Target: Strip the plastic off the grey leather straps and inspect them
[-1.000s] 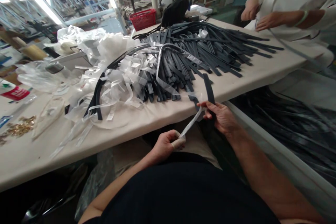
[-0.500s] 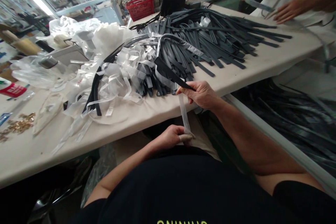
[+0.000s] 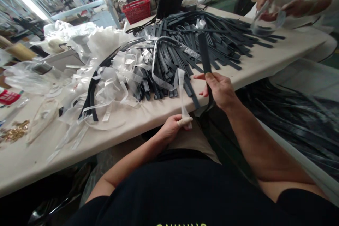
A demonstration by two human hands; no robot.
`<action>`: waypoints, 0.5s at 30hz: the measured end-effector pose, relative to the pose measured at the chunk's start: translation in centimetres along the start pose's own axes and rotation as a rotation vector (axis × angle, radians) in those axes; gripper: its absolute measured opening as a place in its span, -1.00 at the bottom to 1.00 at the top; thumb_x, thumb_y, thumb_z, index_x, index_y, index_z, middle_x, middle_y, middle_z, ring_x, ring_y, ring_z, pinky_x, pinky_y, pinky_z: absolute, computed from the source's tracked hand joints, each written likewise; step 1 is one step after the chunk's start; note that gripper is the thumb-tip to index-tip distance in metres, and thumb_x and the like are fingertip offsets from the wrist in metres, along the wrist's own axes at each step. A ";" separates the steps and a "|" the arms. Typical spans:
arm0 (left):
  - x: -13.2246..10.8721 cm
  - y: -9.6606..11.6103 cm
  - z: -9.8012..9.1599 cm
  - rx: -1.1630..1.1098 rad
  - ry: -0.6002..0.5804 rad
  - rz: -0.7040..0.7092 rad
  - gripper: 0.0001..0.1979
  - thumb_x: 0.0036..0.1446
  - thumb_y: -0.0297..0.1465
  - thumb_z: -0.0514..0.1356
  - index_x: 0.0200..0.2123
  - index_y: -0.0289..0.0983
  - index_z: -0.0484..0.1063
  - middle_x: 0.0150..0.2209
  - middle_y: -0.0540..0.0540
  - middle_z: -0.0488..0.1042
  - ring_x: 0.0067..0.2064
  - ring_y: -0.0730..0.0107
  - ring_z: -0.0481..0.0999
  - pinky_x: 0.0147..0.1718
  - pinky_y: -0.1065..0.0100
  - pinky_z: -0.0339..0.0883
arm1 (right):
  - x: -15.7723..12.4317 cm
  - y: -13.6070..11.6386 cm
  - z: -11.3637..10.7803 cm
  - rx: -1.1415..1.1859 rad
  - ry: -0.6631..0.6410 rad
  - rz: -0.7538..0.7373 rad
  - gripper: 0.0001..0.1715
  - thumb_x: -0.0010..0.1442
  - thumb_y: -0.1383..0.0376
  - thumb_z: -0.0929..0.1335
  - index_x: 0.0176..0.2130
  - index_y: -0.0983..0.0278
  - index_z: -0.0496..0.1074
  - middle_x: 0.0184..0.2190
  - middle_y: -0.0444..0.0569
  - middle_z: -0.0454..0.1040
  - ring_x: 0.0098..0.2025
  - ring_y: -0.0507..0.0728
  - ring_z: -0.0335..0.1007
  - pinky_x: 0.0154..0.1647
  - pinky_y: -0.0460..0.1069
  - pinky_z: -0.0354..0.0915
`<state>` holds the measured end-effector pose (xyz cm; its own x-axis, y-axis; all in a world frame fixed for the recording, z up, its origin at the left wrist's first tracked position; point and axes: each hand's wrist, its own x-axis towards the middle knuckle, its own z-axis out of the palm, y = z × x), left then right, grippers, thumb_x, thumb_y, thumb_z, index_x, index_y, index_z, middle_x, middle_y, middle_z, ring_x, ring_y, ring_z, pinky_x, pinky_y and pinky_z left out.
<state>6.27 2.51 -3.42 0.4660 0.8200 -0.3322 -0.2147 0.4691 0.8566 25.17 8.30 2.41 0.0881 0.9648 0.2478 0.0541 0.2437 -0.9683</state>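
My left hand (image 3: 176, 127), with a pale covering on one finger, pinches the lower end of a translucent white strip (image 3: 181, 90) just off the table's front edge. The strip rises from that grip and bends over near the pile. To its right, my right hand (image 3: 218, 88) grips a dark strap (image 3: 203, 53), whose broad end points up while the rest hangs below the hand. The thumb presses on the strap and some fingers stretch out to the left. Behind both hands lies a heap of dark straps (image 3: 172, 60), with crumpled translucent strips (image 3: 116, 74) at its left.
A cloth-covered table (image 3: 127, 127) runs across. At its far right, a co-worker's hands (image 3: 299, 8) hold a clear strip. A red basket (image 3: 136, 10) stands at the back, small gold pieces (image 3: 17, 130) at left. More dark straps (image 3: 286, 113) lie below the table at right.
My right hand has moved right, and its strap has swung from leaning left to upright. The white strip has come apart from the right hand. My left hand has risen slightly.
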 end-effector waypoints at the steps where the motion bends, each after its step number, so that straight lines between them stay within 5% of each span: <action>1: 0.4 0.2 0.2 -0.068 0.035 0.004 -0.49 -0.32 -0.02 0.49 -0.58 -0.35 0.46 -0.57 -0.01 0.42 -0.51 0.54 0.34 -0.42 0.45 0.26 | -1.2 -0.1 -0.9 0.001 0.041 -0.009 -0.49 0.23 -0.11 0.34 -0.30 0.27 0.52 -0.52 -0.14 0.48 -0.69 -0.07 0.18 -0.47 -0.06 0.41; 4: 1.5 0.8 0.5 -0.220 0.084 -0.014 -0.44 -0.42 -0.02 0.52 -0.51 -0.36 0.48 -0.50 -0.03 0.47 -0.48 0.53 0.39 -0.40 0.43 0.33 | -6.2 -0.5 -3.3 -0.089 0.055 0.006 -0.51 0.30 -0.01 0.31 -0.48 0.27 0.45 -0.46 -0.10 0.51 -0.66 -0.07 0.20 -0.51 -0.09 0.34; 9: 2.3 1.5 1.1 -0.285 0.072 -0.030 -0.49 -0.35 -0.09 0.53 -0.48 -0.36 0.49 -0.45 -0.05 0.50 -0.45 0.52 0.44 -0.37 0.44 0.38 | -14.6 -0.9 -4.0 -0.344 -0.157 0.056 -0.52 0.38 0.16 0.21 -0.52 0.27 0.37 -0.55 -0.12 0.41 -0.65 -0.04 0.18 -0.59 -0.08 0.17; 15: 2.7 1.0 1.8 -0.315 0.082 -0.058 -0.59 -0.20 -0.17 0.50 -0.46 -0.35 0.47 -0.50 0.02 0.46 -0.49 0.55 0.43 -0.35 0.44 0.40 | -18.0 0.2 -2.8 -0.360 -0.285 0.066 -0.50 0.39 0.17 0.14 -0.53 0.25 0.30 -0.58 -0.09 0.32 -0.53 0.05 0.28 -0.47 -0.04 0.21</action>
<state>8.85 4.65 -2.73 0.4171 0.8068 -0.4185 -0.4512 0.5835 0.6752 26.42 -9.26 -2.19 -0.1711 0.9781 0.1187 0.4039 0.1796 -0.8970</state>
